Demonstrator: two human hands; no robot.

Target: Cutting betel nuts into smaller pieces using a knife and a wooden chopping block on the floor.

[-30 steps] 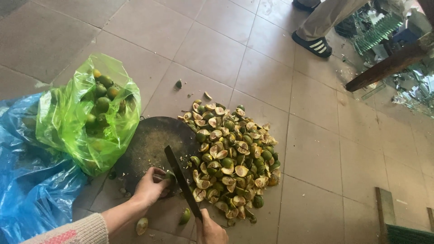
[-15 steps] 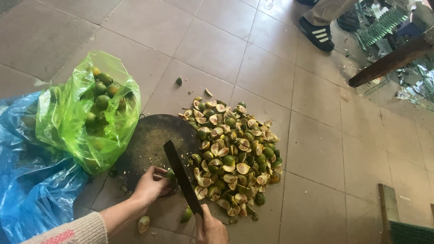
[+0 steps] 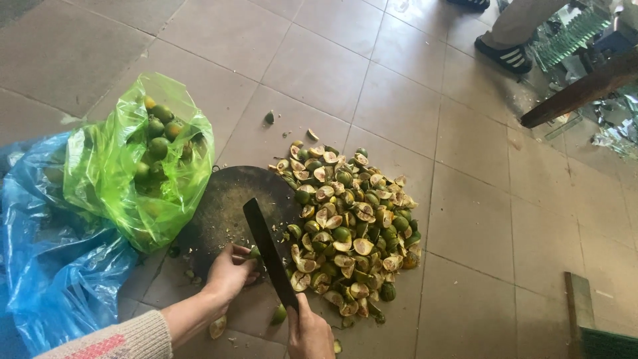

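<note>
My right hand (image 3: pixel 310 334) grips the handle of a dark cleaver (image 3: pixel 267 249), whose blade slants up over a round dark chopping board (image 3: pixel 229 199) on the floor. My left hand (image 3: pixel 229 272) rests on the board and pinches a small green fruit (image 3: pixel 255 252) right beside the blade. To the right of the board lies a big heap of cut green fruit halves (image 3: pixel 349 226). A green plastic bag (image 3: pixel 143 159) of whole green fruits stands open to the left of the board.
A blue plastic bag (image 3: pixel 56 259) lies at the far left. Another person's leg and dark shoe (image 3: pixel 502 53) stand at the top right beside a wooden bar (image 3: pixel 578 90) and clutter. A wooden plank (image 3: pixel 578 312) lies at the lower right. The floor is tiled.
The cleaver has lifted and its blade has swung up over the board. My left hand stays on the fruit at the board. The view has shifted slightly.
</note>
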